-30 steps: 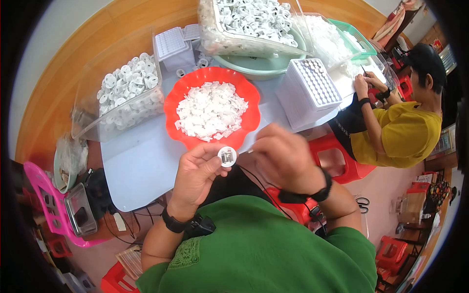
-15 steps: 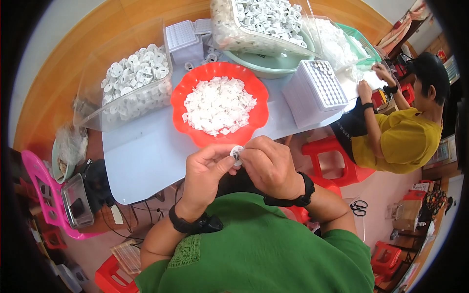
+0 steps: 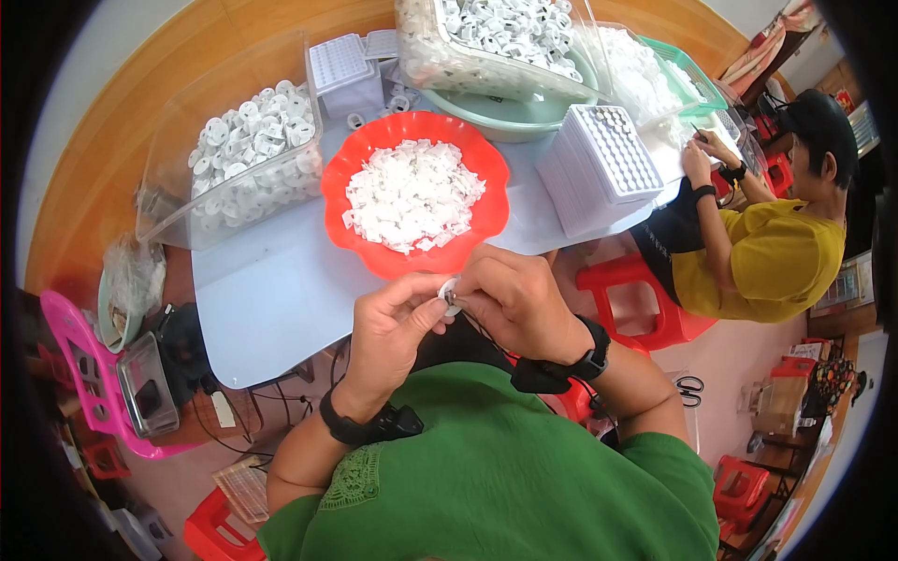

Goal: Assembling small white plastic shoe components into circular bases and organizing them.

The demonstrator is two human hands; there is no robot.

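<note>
Between my two hands, just in front of the red bowl, is a small round white plastic part with something metallic at its middle. My left hand pinches it between thumb and fingertips. The curled fingers of my right hand press together at the part's right side; whatever they hold there is too small to make out. Beyond my hands stands the wavy-rimmed red bowl, heaped with small white plastic pieces.
A clear bin of round white parts stands left on the pale table. Stacked white trays stand right. Behind, another clear bin rests over a green basin. A person in yellow works at the right.
My right hand has turned and its fingers have shifted at the white part. My left hand keeps its pinch. The co-worker's hands have moved closer together.
</note>
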